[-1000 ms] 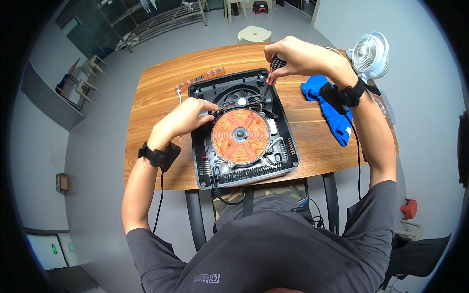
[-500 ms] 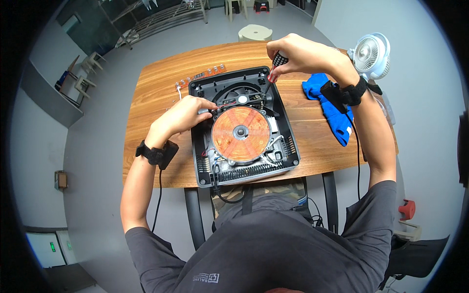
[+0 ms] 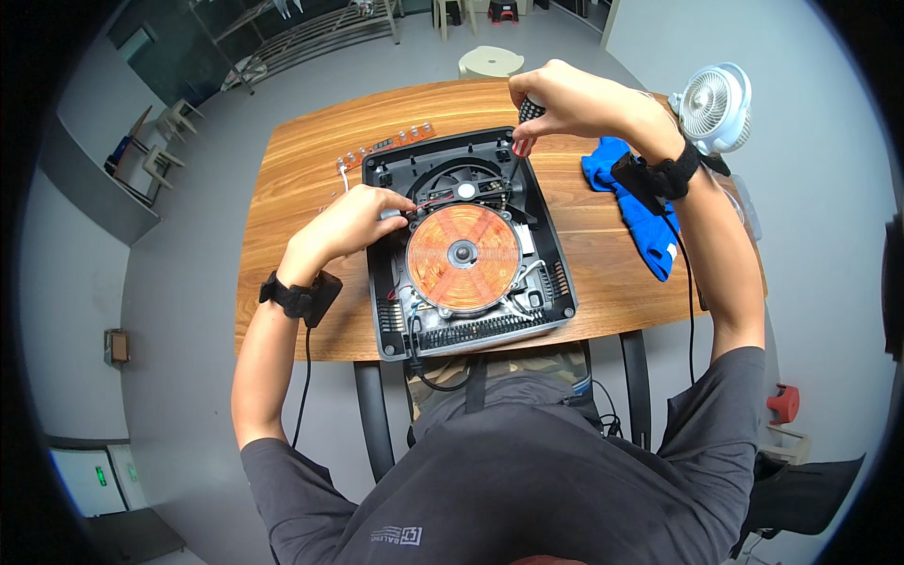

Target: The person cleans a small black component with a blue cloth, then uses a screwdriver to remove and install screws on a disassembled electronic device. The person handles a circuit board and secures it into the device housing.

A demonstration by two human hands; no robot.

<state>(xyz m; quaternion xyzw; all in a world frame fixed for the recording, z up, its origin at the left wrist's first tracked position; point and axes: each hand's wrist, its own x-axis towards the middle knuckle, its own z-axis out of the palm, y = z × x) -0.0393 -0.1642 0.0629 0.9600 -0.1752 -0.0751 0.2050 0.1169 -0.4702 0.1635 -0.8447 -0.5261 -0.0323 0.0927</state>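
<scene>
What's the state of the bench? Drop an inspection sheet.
Surface: wooden table, wood grain visible
Work items: open black casing with copper-coloured coil; screwdriver in use position at far right corner of casing
Clutter: blue cloth, right; orange circuit strip, beyond casing's far left; pale fan, far right
Hands: left hand at casing's left side, exact contact unclear; right hand grips screwdriver
Cables: black cable at casing's near edge; white lead at circuit strip
Surroundings: cream stool beyond table; red stool at right
</scene>
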